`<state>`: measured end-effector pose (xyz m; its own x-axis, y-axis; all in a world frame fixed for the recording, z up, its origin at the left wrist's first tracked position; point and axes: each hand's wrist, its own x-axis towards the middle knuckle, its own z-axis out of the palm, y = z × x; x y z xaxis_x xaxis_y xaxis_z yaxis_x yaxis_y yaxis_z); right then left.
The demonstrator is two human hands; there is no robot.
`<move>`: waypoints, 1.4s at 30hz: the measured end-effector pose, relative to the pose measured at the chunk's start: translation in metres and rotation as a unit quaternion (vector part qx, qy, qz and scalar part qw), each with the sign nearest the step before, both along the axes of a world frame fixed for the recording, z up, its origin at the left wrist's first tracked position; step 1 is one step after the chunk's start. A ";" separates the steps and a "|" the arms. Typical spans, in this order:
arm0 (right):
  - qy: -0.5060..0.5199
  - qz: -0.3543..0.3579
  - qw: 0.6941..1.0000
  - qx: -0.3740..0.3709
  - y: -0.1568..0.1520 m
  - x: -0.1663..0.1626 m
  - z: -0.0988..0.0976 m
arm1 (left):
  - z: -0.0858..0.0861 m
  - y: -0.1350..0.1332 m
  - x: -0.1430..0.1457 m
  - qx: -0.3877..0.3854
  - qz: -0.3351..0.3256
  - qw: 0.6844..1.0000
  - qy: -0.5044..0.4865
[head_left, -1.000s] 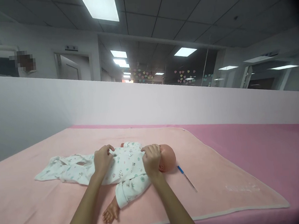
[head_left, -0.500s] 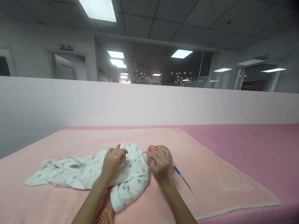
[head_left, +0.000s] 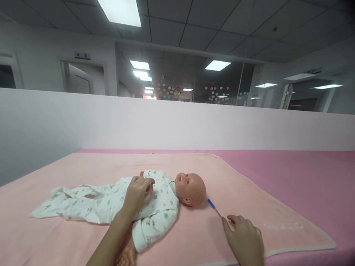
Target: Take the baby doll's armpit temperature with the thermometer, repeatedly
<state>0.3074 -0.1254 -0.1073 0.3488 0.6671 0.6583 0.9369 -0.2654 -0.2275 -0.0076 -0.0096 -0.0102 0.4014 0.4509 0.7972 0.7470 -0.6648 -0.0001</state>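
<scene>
My left hand (head_left: 138, 193) rests on the tummy of a baby doll (head_left: 166, 193). Its fingers curl down loosely, and I cannot tell if they pinch the cloth. My right hand (head_left: 246, 236) is low on the right side, well apart from the left one. Its thumb and first finger have a small gap between them. The thumb is right at the near end of a thin stick (head_left: 214, 207) with a blue end. I cannot tell if the thumb presses on it, because that end is tucked at my fingers. The blue end points up toward the doll and sits just beside its bald head (head_left: 194, 189), not touching.

The doll lies on its back on a peach blanket (head_left: 240, 189), with its head to my right. It wears a white sleepsuit (head_left: 115, 197) with little green pictures, and the legs of the suit stretch out flat to the left. The doll's near arm bends toward me, and its bare little hand (head_left: 126, 258) pokes out by my left arm. The blanket lies on a pink cover (head_left: 310, 180). Behind that I see a low white wall (head_left: 176, 120), and past it, colored heart stickers (head_left: 216, 94).
</scene>
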 end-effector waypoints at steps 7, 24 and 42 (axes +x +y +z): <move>-0.044 -0.021 0.994 -0.094 -0.001 -0.003 -0.010 | 0.002 0.000 0.000 0.021 0.020 0.999 -0.022; 0.363 0.156 0.887 0.240 0.032 -0.038 0.101 | -0.004 0.005 -0.003 0.007 -0.005 0.999 -0.048; 0.579 0.514 0.628 0.071 0.113 -0.155 0.091 | 0.000 0.000 -0.004 0.072 0.044 0.961 -0.265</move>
